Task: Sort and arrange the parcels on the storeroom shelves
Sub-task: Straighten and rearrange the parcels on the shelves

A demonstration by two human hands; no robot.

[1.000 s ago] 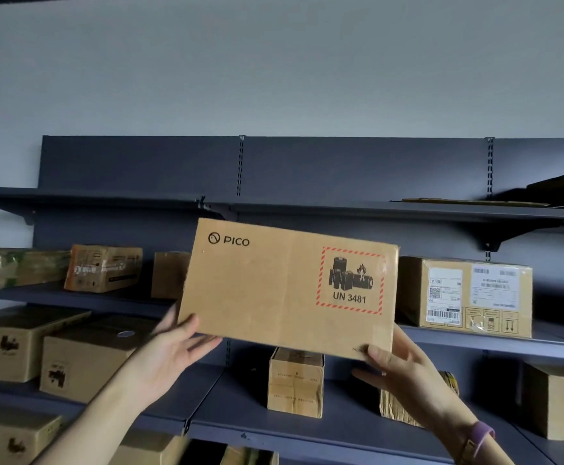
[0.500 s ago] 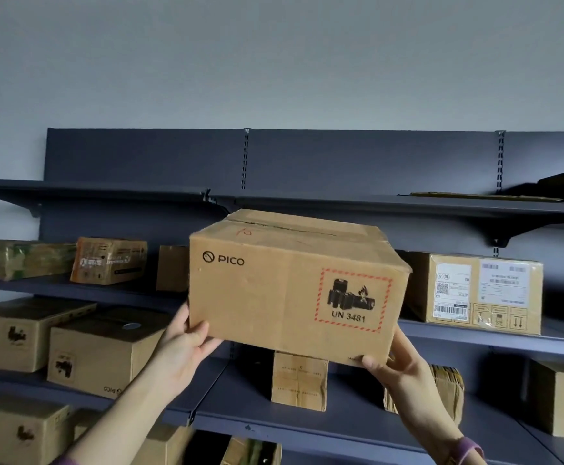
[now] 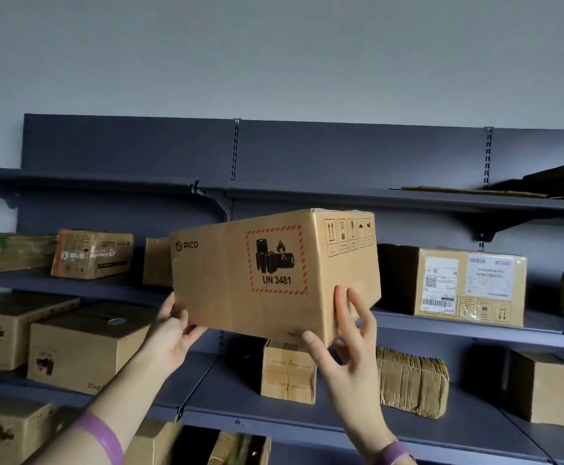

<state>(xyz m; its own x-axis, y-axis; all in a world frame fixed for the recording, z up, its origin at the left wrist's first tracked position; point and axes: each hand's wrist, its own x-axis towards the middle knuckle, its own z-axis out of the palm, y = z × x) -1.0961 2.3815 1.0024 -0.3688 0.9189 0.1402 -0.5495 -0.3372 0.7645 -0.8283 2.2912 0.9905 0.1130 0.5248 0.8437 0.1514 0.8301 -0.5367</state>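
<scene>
PICO box (image 3: pixel 227 283), marked UN 3481, held aloft, slightly tilted, before middle shelf (image 3: pixel 401 318), between taped parcel (image 3: pixel 93 253) at left and labelled parcel (image 3: pixel 468 286) at right. Left grip (image 3: pixel 173 333) holds lower left corner. Right grip (image 3: pixel 347 350) holds lower right corner: thumb under edge, fingers spread on end face.

- The PICO box (image 3: pixel 240 280) is held up in front of the middle shelf (image 3: pixel 441 325), with the left hand (image 3: pixel 173 333) at its lower left corner and the right hand (image 3: pixel 347 350) at its lower right corner.
- A labelled parcel (image 3: pixel 468 283) is set on that shelf, right of the box.
- A small carton (image 3: pixel 289 372) is placed on the lower shelf (image 3: pixel 307 417), below the box.
- A stack of flattened cardboard (image 3: pixel 411 380) is laid right of the carton.
</scene>
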